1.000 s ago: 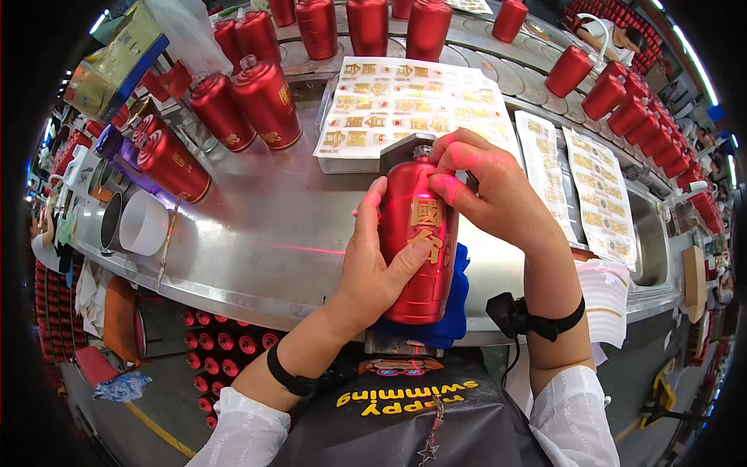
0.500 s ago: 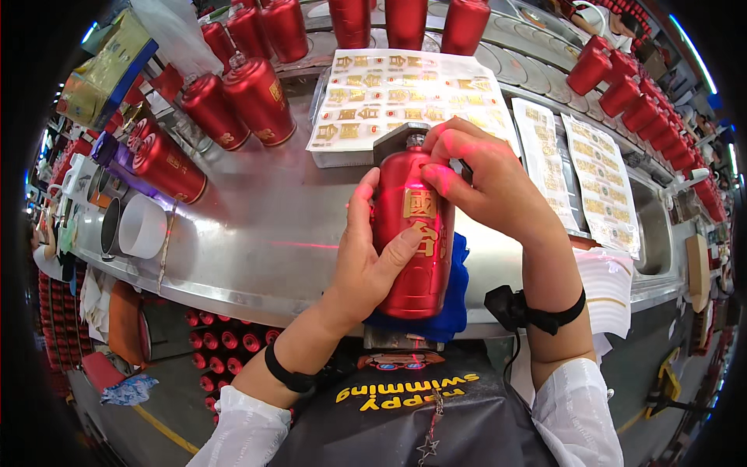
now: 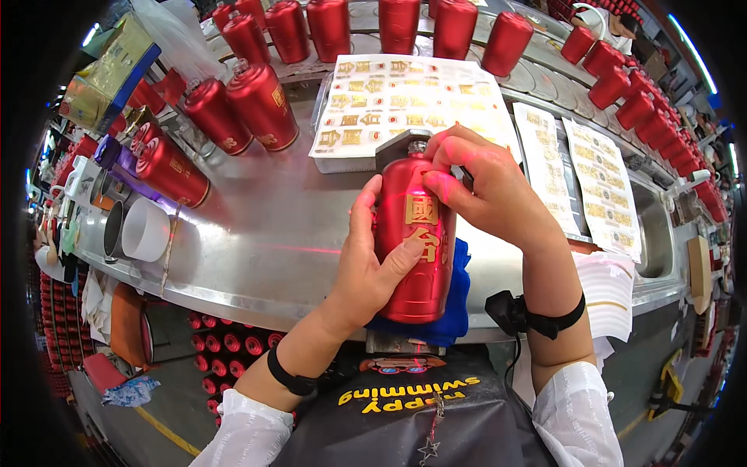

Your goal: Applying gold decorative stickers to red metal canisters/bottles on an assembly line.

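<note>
A red bottle [image 3: 415, 289] with gold raised characters lies tilted in front of me, its neck pointing away, over a blue cloth [image 3: 459, 305]. My left hand [image 3: 364, 268] is wrapped round its left side, the thumb lying across the gold characters. At the bottle's shoulder, just below the neck, my right hand [image 3: 486, 183] is closed in a pinch, fingertips touching or very near the red surface. Whatever those fingertips hold, if anything, is hidden. A dark angular holder [image 3: 395, 148] sits behind the bottle's neck. Thin red light lines fall over the bottle and my right fingers.
Beyond the bottle lies a stack of gold label sheets [image 3: 350, 144], with more sheets [image 3: 603, 183] at the right. Red bottles [image 3: 264, 109] stand at left near a white cup [image 3: 145, 229]. A curved conveyor [image 3: 537, 82] carries more bottles. A sink [image 3: 652, 222] is at far right.
The bottles on the conveyor have shifted to the right. Both hands keep nearly the same places on the bottle, which has barely moved.
</note>
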`<move>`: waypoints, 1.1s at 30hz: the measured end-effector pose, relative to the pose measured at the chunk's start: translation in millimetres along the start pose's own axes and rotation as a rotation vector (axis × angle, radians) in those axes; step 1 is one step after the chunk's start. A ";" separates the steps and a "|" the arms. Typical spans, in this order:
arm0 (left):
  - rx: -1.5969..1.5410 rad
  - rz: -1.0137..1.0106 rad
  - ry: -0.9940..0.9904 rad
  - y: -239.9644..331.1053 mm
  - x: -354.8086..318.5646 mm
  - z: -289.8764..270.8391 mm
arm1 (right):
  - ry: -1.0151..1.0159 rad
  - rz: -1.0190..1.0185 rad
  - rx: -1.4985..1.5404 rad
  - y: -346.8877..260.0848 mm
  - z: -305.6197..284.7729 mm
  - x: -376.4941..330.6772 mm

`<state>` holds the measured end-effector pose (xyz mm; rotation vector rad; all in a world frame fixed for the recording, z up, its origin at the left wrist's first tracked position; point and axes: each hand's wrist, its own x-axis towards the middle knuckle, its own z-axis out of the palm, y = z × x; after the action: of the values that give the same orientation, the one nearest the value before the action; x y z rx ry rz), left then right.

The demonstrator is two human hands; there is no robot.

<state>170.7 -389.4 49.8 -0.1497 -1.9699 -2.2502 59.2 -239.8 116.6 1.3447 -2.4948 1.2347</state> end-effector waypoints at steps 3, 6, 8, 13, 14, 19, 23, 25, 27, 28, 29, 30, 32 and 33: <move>0.004 0.001 0.005 0.8 -0.5 -0.1 | 0.012 -0.017 0.022 0.5 -0.3 0.2; 0.004 0.017 -0.001 2.5 -0.3 1.4 | 0.018 -0.053 -0.012 0.1 -1.8 -1.0; -0.003 0.036 -0.010 3.5 0.2 2.2 | 0.019 -0.011 -0.012 -2.4 -3.1 -1.7; -0.094 -0.050 0.059 10.6 6.0 -0.6 | 0.202 0.086 -0.063 -0.8 -4.4 -13.1; -0.094 -0.045 0.058 10.0 8.8 -1.5 | 0.220 0.165 -0.054 -3.8 -5.7 -18.1; 0.011 0.001 0.058 3.6 21.9 -4.4 | 0.163 0.234 0.114 0.4 16.0 -49.8; 0.047 0.019 0.055 0.8 27.1 -4.7 | 0.131 0.335 0.238 -0.1 27.0 -52.8; 0.041 0.026 0.070 1.2 27.9 -3.5 | 0.142 0.314 0.201 2.5 29.3 -52.4; 0.051 0.023 0.071 1.6 28.8 -2.5 | 0.151 0.292 0.163 2.8 29.0 -52.3; 0.061 0.018 0.075 1.1 29.1 -2.6 | 0.147 0.300 0.187 3.4 28.8 -52.5; 0.063 0.019 0.076 2.0 29.0 -2.4 | 0.143 0.309 0.211 3.8 28.6 -52.7; 0.036 0.000 0.081 3.9 28.7 -1.8 | 0.143 0.307 0.212 3.9 28.2 -52.6; 0.009 -0.017 0.083 4.6 30.5 -2.6 | 0.135 0.324 0.231 2.8 26.9 -52.1; 0.012 -0.012 0.082 3.1 33.0 -4.5 | 0.136 0.322 0.229 2.4 26.5 -51.8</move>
<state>138.9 -395.7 57.9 -0.0436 -1.9478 -2.2137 97.8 -221.4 77.0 0.8742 -2.6066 1.6563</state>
